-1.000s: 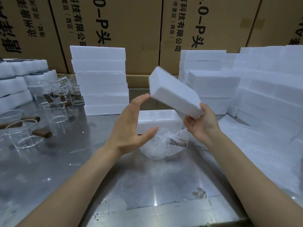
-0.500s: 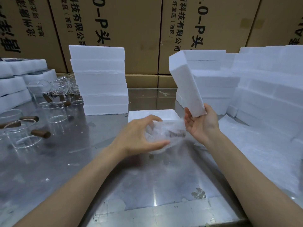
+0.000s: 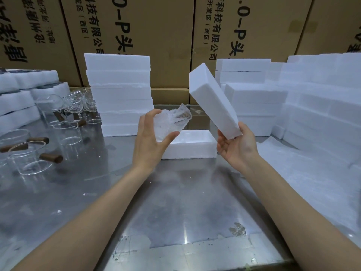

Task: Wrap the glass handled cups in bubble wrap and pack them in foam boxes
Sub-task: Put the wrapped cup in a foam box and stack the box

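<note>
Left hand (image 3: 150, 145) is clamped on the wrapped cup (image 3: 172, 122) above the open foam box (image 3: 191, 145), right hand (image 3: 237, 147) grips the lid (image 3: 213, 100); cup should be lowered level, then lid seated squarely.

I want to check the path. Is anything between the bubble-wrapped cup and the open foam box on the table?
Nothing visible: the left hand holds the bubble-wrapped glass cup above the open white foam box; its cavity is partly hidden.
</note>
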The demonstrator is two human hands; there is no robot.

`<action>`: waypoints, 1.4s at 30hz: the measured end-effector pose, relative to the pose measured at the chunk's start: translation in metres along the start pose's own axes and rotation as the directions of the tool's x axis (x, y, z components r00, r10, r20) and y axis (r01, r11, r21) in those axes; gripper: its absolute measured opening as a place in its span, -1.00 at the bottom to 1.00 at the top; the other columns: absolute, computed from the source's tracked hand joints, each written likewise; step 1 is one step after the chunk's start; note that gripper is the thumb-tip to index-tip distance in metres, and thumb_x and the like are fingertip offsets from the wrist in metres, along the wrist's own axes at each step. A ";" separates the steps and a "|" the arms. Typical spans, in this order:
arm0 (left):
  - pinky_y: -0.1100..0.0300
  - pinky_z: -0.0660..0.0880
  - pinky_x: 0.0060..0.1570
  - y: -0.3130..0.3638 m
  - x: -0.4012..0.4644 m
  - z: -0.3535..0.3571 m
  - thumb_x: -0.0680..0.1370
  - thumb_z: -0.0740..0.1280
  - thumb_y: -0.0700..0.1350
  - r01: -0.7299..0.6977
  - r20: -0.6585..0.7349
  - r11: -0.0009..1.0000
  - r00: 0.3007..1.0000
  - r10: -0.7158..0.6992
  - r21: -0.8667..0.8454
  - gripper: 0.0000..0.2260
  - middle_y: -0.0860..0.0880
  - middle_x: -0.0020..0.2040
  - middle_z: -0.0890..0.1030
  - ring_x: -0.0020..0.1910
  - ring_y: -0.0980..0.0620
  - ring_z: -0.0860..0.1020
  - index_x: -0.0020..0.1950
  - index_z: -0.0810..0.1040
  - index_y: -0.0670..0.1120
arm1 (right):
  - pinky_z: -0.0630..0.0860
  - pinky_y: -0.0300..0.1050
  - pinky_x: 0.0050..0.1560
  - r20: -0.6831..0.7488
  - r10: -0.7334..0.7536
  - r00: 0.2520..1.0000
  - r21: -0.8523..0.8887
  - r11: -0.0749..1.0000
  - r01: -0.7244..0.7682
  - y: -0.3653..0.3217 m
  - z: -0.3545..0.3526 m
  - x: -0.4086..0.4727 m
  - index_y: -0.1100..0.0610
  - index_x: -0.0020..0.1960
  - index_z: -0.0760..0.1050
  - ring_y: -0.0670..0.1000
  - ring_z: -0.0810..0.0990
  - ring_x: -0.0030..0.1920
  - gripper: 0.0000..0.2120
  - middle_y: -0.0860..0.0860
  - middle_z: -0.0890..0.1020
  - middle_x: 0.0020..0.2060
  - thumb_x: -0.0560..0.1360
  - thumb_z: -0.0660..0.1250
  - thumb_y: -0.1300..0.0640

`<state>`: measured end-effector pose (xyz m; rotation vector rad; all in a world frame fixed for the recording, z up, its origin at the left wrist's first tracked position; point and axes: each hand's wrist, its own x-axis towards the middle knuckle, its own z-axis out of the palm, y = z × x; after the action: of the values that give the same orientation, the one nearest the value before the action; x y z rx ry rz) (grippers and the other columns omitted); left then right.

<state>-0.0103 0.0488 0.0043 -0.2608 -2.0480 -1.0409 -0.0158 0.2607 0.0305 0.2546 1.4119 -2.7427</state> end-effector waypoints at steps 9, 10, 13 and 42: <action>0.32 0.31 0.06 -0.014 0.003 0.017 0.43 0.46 0.11 0.005 0.132 0.997 0.991 -0.015 0.078 -0.48 0.03 0.29 0.45 0.21 0.13 0.39 0.34 0.43 0.03 | 0.48 -0.15 -0.26 0.003 0.018 1.000 0.003 1.000 -0.018 0.001 0.000 0.002 0.13 0.28 0.44 -0.02 0.52 -0.25 -0.55 0.04 0.63 -0.21 0.56 0.12 -0.15; 0.28 0.32 0.07 -0.016 0.003 0.018 0.44 0.44 0.13 0.023 0.144 0.995 0.989 -0.037 0.094 -0.48 0.04 0.29 0.45 0.23 0.11 0.40 0.34 0.43 0.04 | 0.48 -0.15 -0.27 0.005 0.020 1.000 0.003 1.000 -0.020 0.001 0.001 0.002 0.14 0.28 0.44 -0.02 0.52 -0.26 -0.54 0.04 0.63 -0.21 0.56 0.12 -0.15; 0.25 0.31 0.11 -0.019 0.004 0.020 0.48 0.39 0.15 0.061 0.169 0.992 0.982 -0.080 0.113 -0.52 0.03 0.29 0.45 0.26 0.08 0.41 0.35 0.45 0.03 | 0.47 -0.16 -0.29 0.014 0.021 1.000 -0.008 1.000 -0.021 0.002 0.001 0.002 0.15 0.28 0.44 -0.03 0.51 -0.29 -0.53 0.04 0.62 -0.22 0.56 0.12 -0.15; 0.57 0.18 0.14 -0.017 0.007 0.011 0.45 0.23 0.07 0.197 0.189 0.946 0.970 -0.150 -0.258 -0.39 0.17 0.37 0.32 0.28 0.30 0.28 0.50 0.24 0.01 | 0.55 -0.15 -0.26 -0.082 -0.274 0.958 -0.461 0.863 0.207 0.009 0.010 0.014 -0.03 0.00 0.38 -0.05 0.54 -0.28 -0.68 0.01 0.58 -0.21 0.55 0.11 -0.27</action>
<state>-0.0294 0.0456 -0.0043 -0.3234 -2.1003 -1.4619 -0.0297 0.2479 0.0265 0.2728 2.2036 -2.5049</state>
